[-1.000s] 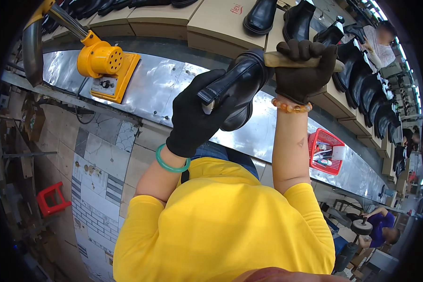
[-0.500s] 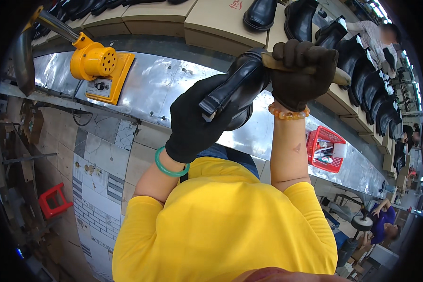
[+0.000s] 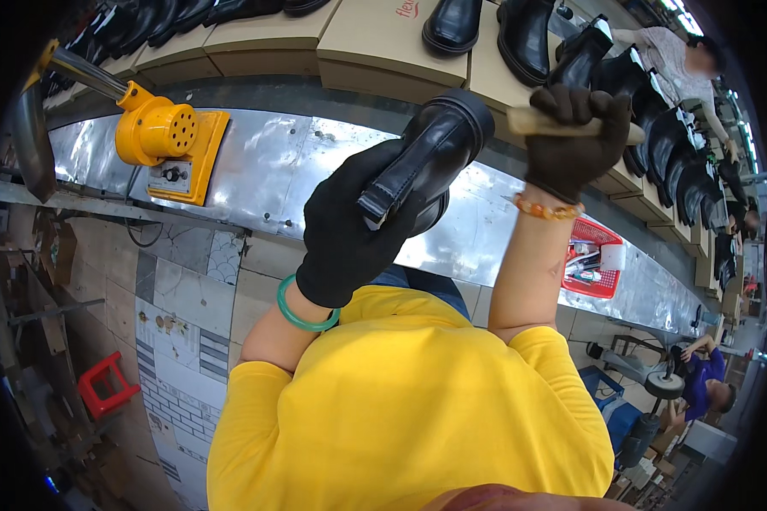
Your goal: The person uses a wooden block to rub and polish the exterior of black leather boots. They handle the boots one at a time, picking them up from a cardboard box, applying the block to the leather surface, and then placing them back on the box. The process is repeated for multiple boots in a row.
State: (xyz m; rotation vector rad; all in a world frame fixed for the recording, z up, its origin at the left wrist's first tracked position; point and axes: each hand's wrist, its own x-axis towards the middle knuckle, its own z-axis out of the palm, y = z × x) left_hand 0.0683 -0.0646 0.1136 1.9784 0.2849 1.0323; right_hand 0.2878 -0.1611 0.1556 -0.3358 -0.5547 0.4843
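A black leather ankle boot (image 3: 435,153) hangs over the metal bench, tilted, with its heel end toward the far right. My left hand (image 3: 345,226), in a black glove, is closed around the boot's shaft near a pull tab. My right hand (image 3: 578,145), in a dark brown glove, grips a long tan wooden-looking bar (image 3: 528,122). The bar is blurred, and any bristles or blade on it cannot be seen. A gap separates the bar from the boot's heel.
A yellow machine (image 3: 158,132) with a perforated round head stands on the bench (image 3: 273,162) at left. A red basket (image 3: 592,285) of small tubes sits at right. Behind are cardboard boxes (image 3: 383,51) bearing several black boots (image 3: 453,25). Two other people are at far right.
My right hand has moved right with the tan bar, away from the boot's heel, where it was at the boot before. The boot stays in my left hand, nearly in place.
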